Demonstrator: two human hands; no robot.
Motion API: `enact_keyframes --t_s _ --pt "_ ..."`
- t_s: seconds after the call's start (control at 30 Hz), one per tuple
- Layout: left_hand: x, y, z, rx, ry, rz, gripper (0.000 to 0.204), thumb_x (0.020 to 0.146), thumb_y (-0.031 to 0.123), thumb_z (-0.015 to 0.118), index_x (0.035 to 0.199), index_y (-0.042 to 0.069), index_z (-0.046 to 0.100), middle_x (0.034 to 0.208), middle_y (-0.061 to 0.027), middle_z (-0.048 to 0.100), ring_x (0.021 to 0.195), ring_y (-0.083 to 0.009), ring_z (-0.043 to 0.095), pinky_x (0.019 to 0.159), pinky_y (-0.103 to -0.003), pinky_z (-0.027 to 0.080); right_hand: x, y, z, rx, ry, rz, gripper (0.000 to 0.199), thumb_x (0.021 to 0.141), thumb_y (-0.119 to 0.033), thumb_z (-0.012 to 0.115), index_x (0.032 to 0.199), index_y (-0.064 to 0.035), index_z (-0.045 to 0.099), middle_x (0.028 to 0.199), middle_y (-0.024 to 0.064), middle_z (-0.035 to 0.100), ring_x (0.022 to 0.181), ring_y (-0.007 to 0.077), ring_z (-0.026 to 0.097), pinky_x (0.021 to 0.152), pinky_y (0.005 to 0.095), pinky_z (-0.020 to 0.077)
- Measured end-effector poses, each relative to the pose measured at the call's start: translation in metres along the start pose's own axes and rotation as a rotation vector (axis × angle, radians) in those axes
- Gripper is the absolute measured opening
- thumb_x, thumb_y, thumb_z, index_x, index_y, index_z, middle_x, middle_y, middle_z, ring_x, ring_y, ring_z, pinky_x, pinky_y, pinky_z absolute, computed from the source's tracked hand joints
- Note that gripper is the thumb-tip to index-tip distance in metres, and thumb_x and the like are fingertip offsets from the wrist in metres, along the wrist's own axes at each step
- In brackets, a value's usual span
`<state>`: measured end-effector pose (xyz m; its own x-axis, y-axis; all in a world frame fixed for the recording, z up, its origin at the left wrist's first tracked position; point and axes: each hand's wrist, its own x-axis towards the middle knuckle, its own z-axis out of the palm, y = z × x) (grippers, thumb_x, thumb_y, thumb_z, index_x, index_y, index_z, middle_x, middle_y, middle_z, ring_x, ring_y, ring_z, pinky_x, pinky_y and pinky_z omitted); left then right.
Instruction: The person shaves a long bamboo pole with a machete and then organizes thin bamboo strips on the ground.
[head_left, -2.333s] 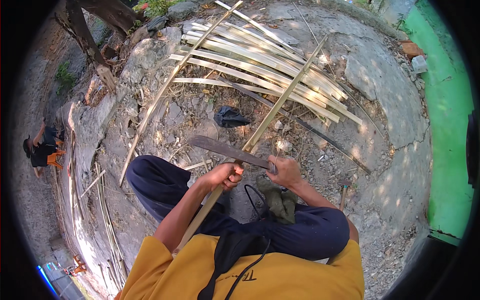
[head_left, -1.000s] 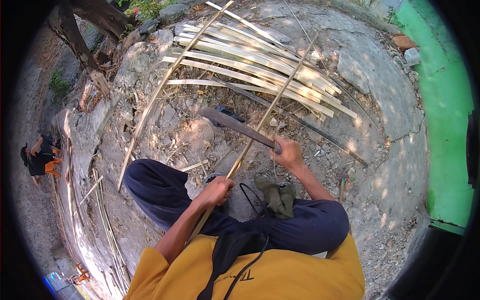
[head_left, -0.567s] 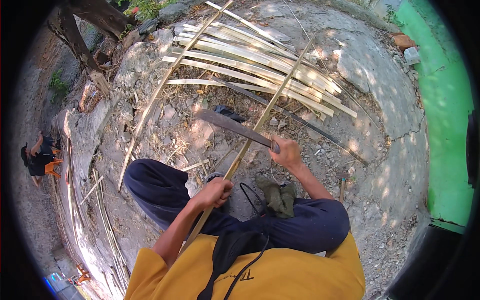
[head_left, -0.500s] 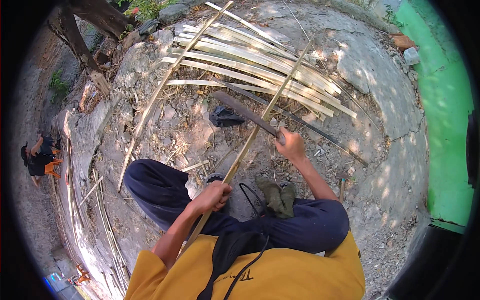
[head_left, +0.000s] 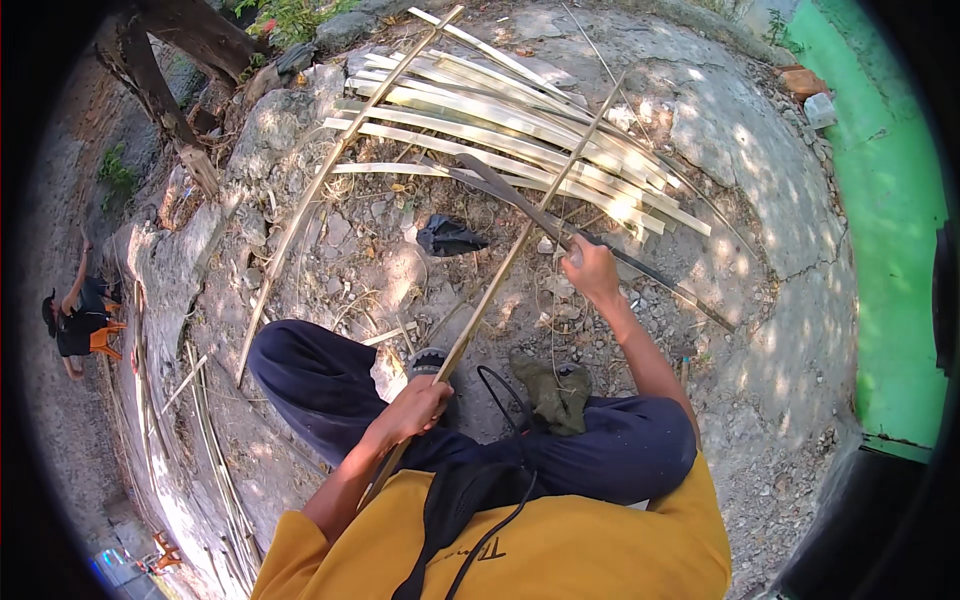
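R hand (head_left: 592, 270) is now farther fwd along the held strip (head_left: 500, 275), L hand (head_left: 413, 408) back twd the yellow shirt (head_left: 580, 545); machete (head_left: 505, 191) clear of the blk plastic (head_left: 448, 237), I see, & nearer the pale strips (head_left: 520, 125)

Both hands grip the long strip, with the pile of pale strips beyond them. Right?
Not both: the head view shows only the left hand gripping the long strip; the right hand holds a dark blade. The pile of pale strips is right.
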<state>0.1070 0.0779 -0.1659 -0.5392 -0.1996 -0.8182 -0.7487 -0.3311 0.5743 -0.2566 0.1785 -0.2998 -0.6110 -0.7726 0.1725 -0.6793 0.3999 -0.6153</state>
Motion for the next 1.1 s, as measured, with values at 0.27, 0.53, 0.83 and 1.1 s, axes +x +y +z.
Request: enact_keyframes --t_s 0.27,0.53,0.83,1.1 --pt "-0.002 -0.001 -0.008 0.055 0.058 -0.014 0.037 0.095 0.026 0.048 0.063 0.010 0.040 0.051 0.0003 0.040 0.041 -0.0124 0.039 0.041 -0.030 0.030 -0.025 -0.030 0.006 -0.074 -0.171 -0.109 0.040 0.075 -0.031 0.078 0.105 -0.0101 0.062 0.073 0.0174 0.069 0.070 0.0399 0.069 0.062 0.0501 0.0551" --pt "-0.050 -0.014 -0.012 0.055 0.061 -0.056 0.032 0.096 0.026 0.049 0.068 0.010 0.045 0.052 0.0022 0.039 0.043 -0.0111 0.039 0.043 -0.030 0.031 0.034 0.033 -0.010 -0.097 -0.056 0.087 0.035 0.078 -0.026 0.075 0.107 -0.0093 0.066 0.079 0.0180 0.072 0.074 0.0370 0.071 0.065 0.0468 0.0567" --pt "-0.065 -0.075 -0.026 0.763 0.387 0.266 0.022 0.088 0.015 0.061 0.096 -0.004 0.052 0.077 -0.0223 0.059 0.072 -0.0457 0.059 0.071 -0.051 0.050 0.007 0.023 -0.004 -0.169 -0.092 0.074 0.040 0.080 -0.027 0.073 0.114 -0.0080 0.066 0.085 0.0213 0.071 0.080 0.0410 0.070 0.070 0.0491 0.0557" --pt "-0.045 -0.013 0.018 1.034 0.371 0.434 0.070 0.082 0.014 0.067 0.141 -0.007 0.037 0.132 -0.0280 0.044 0.121 -0.0446 0.051 0.101 -0.046 0.046 -0.026 0.022 0.005 -0.040 -0.079 0.182 0.027 0.082 -0.029 0.072 0.101 -0.0111 0.066 0.080 0.0234 0.069 0.077 0.0447 0.068 0.068 0.0536 0.0536"
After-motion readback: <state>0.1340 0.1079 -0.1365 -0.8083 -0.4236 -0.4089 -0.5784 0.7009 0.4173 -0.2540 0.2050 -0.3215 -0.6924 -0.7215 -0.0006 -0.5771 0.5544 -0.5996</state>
